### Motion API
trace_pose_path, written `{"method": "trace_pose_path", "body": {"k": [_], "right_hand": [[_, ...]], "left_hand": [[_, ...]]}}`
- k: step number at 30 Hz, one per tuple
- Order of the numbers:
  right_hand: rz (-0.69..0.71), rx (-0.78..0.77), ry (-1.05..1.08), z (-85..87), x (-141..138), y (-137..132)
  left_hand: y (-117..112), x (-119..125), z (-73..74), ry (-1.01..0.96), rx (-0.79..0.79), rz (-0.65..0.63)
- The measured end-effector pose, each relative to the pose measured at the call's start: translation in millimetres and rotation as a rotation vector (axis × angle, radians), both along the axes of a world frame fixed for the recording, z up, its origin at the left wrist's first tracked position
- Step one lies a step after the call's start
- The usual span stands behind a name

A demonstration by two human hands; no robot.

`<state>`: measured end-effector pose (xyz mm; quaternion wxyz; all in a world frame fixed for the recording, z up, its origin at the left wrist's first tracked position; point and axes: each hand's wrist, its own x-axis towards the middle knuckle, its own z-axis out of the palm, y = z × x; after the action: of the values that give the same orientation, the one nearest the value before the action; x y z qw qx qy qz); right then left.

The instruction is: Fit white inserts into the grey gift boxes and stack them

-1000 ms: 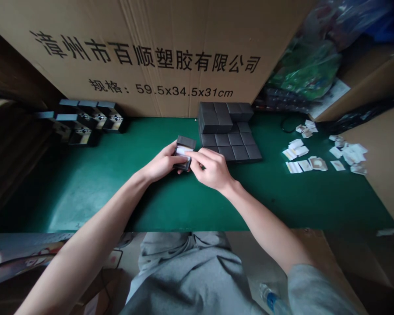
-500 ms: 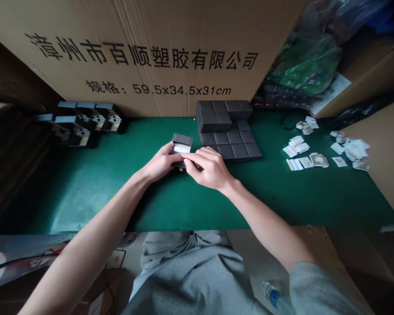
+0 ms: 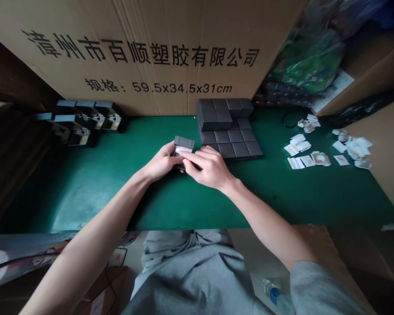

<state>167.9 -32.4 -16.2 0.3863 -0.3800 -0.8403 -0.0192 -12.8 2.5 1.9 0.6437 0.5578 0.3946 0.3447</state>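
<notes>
Around the dark box (image 3: 184, 141), half-closed left hand (image 3: 160, 163)

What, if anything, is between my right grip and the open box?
Nothing visible blocks your right grip; its index finger is at the white piece. Your left grip holds the box, its thumb across the near part.

There are five open boxes (image 3: 82, 136) at left, one held box (image 3: 184, 141), one printed carton (image 3: 170, 26) and one bottle (image 3: 277, 296).
</notes>
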Motion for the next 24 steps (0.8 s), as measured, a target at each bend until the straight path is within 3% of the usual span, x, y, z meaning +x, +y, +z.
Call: {"method": "trace_pose_path", "body": {"k": [12,24], "right_hand": [[-0.088,-0.04,-0.177,5.0,4,0],[-0.137,-0.046,-0.162,5.6,1,-4]], "left_hand": [[0,-3,2.0,0.003,-0.063,-0.103],[5,-2,-13.6,-0.113,-0.138,0.003]]}}
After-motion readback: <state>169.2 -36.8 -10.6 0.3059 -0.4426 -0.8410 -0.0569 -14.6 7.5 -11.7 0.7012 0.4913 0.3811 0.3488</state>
